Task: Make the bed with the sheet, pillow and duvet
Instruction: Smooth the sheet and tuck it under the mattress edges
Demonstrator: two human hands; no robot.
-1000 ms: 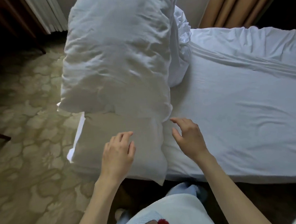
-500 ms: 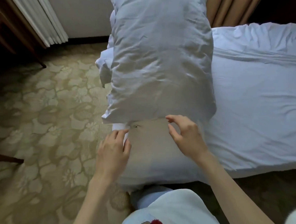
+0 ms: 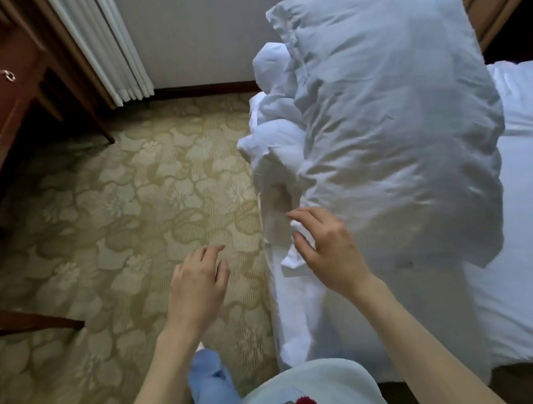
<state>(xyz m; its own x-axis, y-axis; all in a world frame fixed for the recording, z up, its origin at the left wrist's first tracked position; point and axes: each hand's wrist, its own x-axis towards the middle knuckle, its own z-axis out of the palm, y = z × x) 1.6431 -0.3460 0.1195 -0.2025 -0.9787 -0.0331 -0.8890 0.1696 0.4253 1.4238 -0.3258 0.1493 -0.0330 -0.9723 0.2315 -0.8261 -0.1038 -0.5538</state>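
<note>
A big white pillow lies across the left end of the bed, its near end over the mattress corner. The white sheet covers the mattress to the right. A bunched white duvet is heaped behind and left of the pillow. My right hand is at the pillow's lower left corner, fingers bent around a fold of white fabric; whether it grips is unclear. My left hand hovers over the carpet left of the bed, fingers spread, holding nothing.
Patterned beige carpet fills the left side. A dark wooden desk stands at the far left, with white curtains behind it and a wall beyond. Tan curtains hang at the top right.
The view has swung left, so the pillow and bed now sit to the right. My left hand has come off the pillow and is over the carpet. My right hand stays at the pillow's edge.
</note>
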